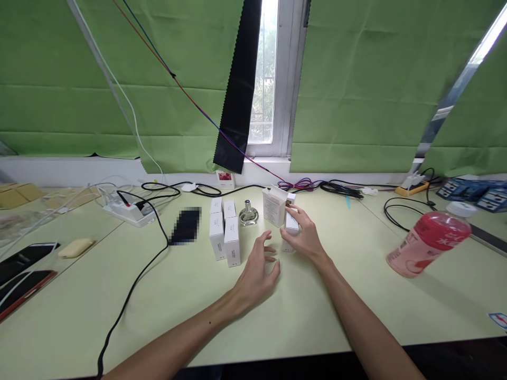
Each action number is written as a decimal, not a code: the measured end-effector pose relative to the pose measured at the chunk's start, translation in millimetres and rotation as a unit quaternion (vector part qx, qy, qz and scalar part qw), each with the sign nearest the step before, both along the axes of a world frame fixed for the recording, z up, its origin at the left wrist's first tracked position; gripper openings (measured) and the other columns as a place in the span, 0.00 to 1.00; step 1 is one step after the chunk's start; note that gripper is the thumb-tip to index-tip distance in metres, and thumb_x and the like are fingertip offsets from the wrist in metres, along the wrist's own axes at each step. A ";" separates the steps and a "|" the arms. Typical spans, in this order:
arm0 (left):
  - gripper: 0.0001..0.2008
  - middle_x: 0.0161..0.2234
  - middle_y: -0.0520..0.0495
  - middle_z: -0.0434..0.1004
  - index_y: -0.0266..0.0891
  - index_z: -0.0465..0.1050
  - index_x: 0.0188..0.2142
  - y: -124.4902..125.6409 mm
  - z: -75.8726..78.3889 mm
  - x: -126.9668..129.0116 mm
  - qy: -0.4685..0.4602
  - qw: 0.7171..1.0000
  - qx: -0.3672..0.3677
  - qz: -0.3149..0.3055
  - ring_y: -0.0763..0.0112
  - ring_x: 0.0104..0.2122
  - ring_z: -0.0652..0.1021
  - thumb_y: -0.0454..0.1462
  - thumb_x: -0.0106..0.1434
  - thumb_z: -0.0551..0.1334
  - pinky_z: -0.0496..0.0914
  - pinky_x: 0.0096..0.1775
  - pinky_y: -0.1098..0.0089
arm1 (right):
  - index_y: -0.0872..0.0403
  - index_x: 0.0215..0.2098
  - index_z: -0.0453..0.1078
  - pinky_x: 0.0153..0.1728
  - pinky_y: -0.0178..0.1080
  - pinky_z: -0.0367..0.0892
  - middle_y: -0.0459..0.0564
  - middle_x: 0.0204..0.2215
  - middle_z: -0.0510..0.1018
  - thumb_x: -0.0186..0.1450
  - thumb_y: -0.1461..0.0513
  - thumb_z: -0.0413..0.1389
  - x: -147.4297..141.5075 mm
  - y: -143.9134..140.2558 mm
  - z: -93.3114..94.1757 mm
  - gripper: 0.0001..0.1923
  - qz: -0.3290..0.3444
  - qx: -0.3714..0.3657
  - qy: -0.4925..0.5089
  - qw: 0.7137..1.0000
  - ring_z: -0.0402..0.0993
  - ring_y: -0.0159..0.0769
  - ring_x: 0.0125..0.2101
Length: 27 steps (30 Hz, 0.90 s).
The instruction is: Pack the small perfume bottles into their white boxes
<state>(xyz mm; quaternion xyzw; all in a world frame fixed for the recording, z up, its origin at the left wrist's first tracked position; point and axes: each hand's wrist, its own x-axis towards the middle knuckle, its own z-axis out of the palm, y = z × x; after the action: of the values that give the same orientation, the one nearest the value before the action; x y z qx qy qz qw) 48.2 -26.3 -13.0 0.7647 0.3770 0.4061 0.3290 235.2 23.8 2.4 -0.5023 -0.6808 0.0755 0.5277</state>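
My right hand (304, 235) grips a small white box (292, 224) standing on the table, thumb on its near left side and fingers over its top and far side. Just behind and left of it stands a larger white carton (274, 207) with printed text and its top flap up. My left hand (259, 272) hovers to the left with fingers curved and apart, holding nothing. A clear glass perfume bottle (249, 215) with a silver cap stands beyond it. Several white boxes (232, 243) stand in a tight group left of the bottle.
A pink bottle (425, 245) leans at the right. Black cables (158, 240) run across the left side and along the wall. A power strip (132, 211), phones (26, 261), a cream-coloured object (76, 247) and a pixelated dark patch (186, 225) are on the left. Blue packages (461, 188) lie far right.
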 end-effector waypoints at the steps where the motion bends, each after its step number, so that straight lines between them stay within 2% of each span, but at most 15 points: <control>1: 0.32 0.63 0.39 0.59 0.50 0.48 0.65 0.4 -0.7 0.0 0.003 1.000 0.006 0.001 0.63 0.51 0.76 0.34 0.66 0.60 0.78 0.49 0.58 | 0.51 0.60 0.71 0.61 0.54 0.63 0.60 0.60 0.71 0.58 0.60 0.61 2.5 1.0 -1.1 0.30 -0.009 0.000 -0.007 1.000 0.65 0.53 0.62; 6: 0.30 0.60 0.40 0.61 0.49 0.50 0.64 1.5 -3.1 0.4 0.017 1.000 0.021 -0.002 0.64 0.50 0.75 0.33 0.66 0.59 0.78 0.48 0.58 | 0.53 0.62 0.68 0.62 0.57 0.62 0.62 0.64 0.67 0.59 0.60 0.59 15.2 4.9 -6.3 0.32 -0.038 -0.015 -0.035 0.999 0.62 0.55 0.65; 14: 0.29 0.58 0.40 0.63 0.47 0.52 0.63 1.4 -1.9 0.0 0.028 0.999 0.024 -0.006 0.63 0.49 0.75 0.32 0.65 0.59 0.78 0.49 0.56 | 0.51 0.70 0.58 0.61 0.59 0.62 0.60 0.67 0.63 0.62 0.58 0.59 25.4 10.9 -13.2 0.38 -0.044 0.004 -0.067 0.997 0.58 0.56 0.67; 19: 0.29 0.57 0.40 0.63 0.46 0.53 0.62 1.8 -1.9 0.2 0.033 0.999 0.024 -0.004 0.63 0.49 0.76 0.32 0.64 0.59 0.78 0.48 0.57 | 0.52 0.71 0.55 0.60 0.55 0.66 0.59 0.66 0.66 0.63 0.58 0.57 21.9 12.8 -14.0 0.39 -0.067 0.027 -0.049 0.996 0.64 0.52 0.64; 24: 0.28 0.57 0.40 0.64 0.46 0.52 0.62 1.0 -1.3 0.1 0.040 0.999 0.021 -0.006 0.64 0.49 0.75 0.32 0.65 0.59 0.78 0.49 0.57 | 0.55 0.65 0.62 0.57 0.54 0.70 0.60 0.62 0.71 0.63 0.57 0.56 17.2 10.5 -12.4 0.33 -0.095 0.021 -0.038 0.995 0.69 0.54 0.61; 27: 0.28 0.57 0.40 0.64 0.46 0.53 0.62 0.3 -1.1 0.2 0.043 0.999 0.016 -0.006 0.64 0.49 0.75 0.32 0.65 0.59 0.77 0.49 0.57 | 0.53 0.65 0.63 0.51 0.54 0.73 0.59 0.59 0.75 0.62 0.57 0.57 14.6 8.8 -12.1 0.33 -0.109 -0.001 -0.037 0.993 0.76 0.55 0.54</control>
<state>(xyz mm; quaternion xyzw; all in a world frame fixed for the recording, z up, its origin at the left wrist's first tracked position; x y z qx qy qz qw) 48.4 -26.0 -14.1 0.7889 0.3794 0.3770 0.3027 249.8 32.6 -9.7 -0.5764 -0.6413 0.0000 0.5064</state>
